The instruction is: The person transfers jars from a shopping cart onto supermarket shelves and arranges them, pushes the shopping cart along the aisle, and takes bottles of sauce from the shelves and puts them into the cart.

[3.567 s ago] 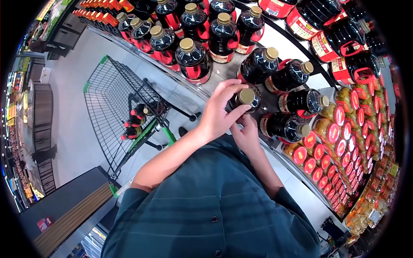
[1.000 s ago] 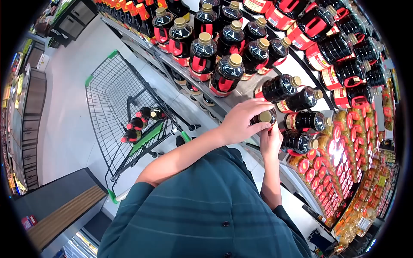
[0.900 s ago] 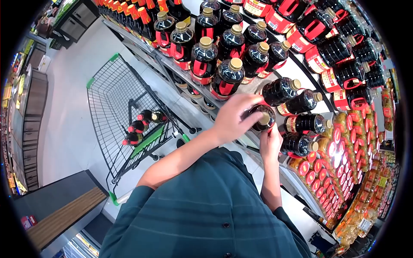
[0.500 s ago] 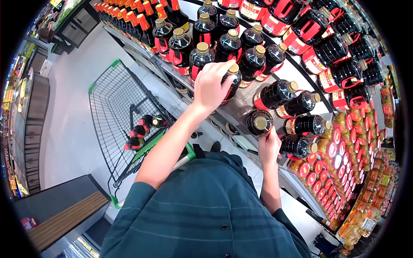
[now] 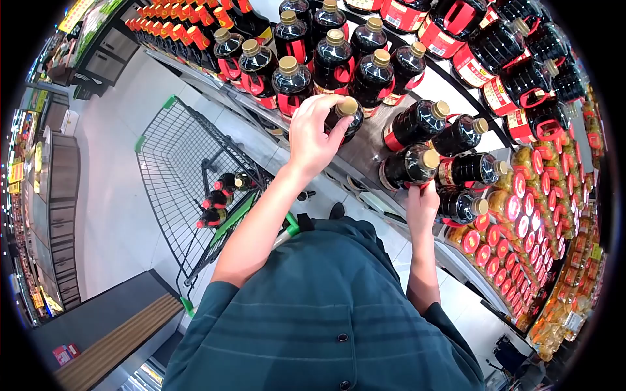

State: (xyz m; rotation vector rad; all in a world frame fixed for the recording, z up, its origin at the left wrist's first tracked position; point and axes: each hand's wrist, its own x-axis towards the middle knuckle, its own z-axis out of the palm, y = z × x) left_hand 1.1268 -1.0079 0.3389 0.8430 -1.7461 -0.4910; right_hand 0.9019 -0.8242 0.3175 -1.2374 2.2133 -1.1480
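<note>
My left hand [image 5: 314, 133] is closed around the upper part of a soy sauce bottle [image 5: 350, 124] with a gold cap, at the front edge of the shelf. My fingers and palm cover part of it. My right hand [image 5: 422, 203] grips another dark soy sauce bottle [image 5: 404, 168] low on its near side. This one leans to the right, its gold cap beside the tilted soy sauce bottles [image 5: 466, 171] there. Upright soy sauce bottles [image 5: 334, 58] with red handles stand just beyond my left hand.
A wire shopping cart [image 5: 171, 130] with a green handle stands on the left, several bottles [image 5: 214, 201] lying inside. Jars with red lids [image 5: 505, 260] are stacked at the right. A dark counter [image 5: 124, 313] is at lower left; orange-capped bottles [image 5: 195, 32] line the far shelf.
The bottle in my right hand has tipped over to the right, its cap now close to the neighbouring tilted bottles. My left hand stays on its bottle. The view has shifted slightly.
</note>
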